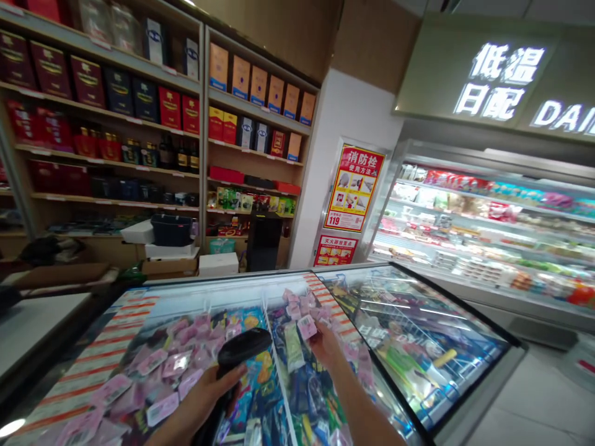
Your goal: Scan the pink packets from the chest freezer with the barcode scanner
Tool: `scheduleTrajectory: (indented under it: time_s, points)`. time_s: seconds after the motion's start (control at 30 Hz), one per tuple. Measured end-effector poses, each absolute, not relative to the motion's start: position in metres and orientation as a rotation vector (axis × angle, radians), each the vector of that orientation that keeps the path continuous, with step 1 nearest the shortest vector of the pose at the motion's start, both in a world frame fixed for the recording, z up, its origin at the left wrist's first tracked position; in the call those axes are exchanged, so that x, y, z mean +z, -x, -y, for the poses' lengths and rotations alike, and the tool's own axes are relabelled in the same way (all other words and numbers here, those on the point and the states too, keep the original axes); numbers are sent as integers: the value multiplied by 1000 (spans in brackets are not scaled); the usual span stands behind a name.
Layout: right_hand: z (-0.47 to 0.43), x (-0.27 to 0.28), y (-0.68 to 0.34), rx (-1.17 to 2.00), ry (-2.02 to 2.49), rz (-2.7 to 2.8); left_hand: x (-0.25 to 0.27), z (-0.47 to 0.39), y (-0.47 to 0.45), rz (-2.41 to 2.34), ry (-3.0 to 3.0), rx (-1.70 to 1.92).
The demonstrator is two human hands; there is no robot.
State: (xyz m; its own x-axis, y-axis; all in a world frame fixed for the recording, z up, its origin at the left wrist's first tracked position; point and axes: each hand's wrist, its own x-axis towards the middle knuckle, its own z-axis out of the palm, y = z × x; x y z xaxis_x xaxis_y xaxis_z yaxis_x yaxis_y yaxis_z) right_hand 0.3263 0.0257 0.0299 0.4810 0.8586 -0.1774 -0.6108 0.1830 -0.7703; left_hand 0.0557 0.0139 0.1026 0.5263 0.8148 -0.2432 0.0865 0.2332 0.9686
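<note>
My left hand (216,396) is wrapped round the grip of a black handheld barcode scanner (244,347), its head tilted toward the right. In my right hand (328,347) is a small pink ice cream packet (307,326), pinched at its right edge, with a white barcode label facing up. The packet is to the right of the scanner's head, apart from it. Below both hands is a chest freezer (276,365) with wrapped goods. Many similar pink packets (176,364) lie at its left, and a pale green wrapped packet (294,347) lies just below my right hand.
A second freezer section under glass (418,334) is at the right. Behind stand shelves (153,124) of boxed bottles. A white pillar carries a red fire hydrant sign (356,186). A lit refrigerated display (488,229) stands at the far right, and a white counter (41,328) at the left.
</note>
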Motion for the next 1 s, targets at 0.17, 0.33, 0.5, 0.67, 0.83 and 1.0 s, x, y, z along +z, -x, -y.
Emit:
scheduleTrajectory:
  time_s: [0.17,0.33,0.5,0.67,0.83,1.0]
  points:
    - [-34,31,-321,1079,835,221,109,-10,-56,-920,-1331,588]
    - [-42,30,-313,1053,798,212,111,-12,-56,-969,-1284,616]
    - [-52,25,-311,1003,839,245,113,-14,-52,-994,-1314,626]
    - [-58,7,-310,971,950,259,125,-24,-37,-1060,-1314,660]
    - [-61,-24,-295,967,1117,257,128,-45,-20,-1130,-1218,797]
    - [-73,-53,-261,1008,1222,409,115,-60,-7,-1198,-1119,827]
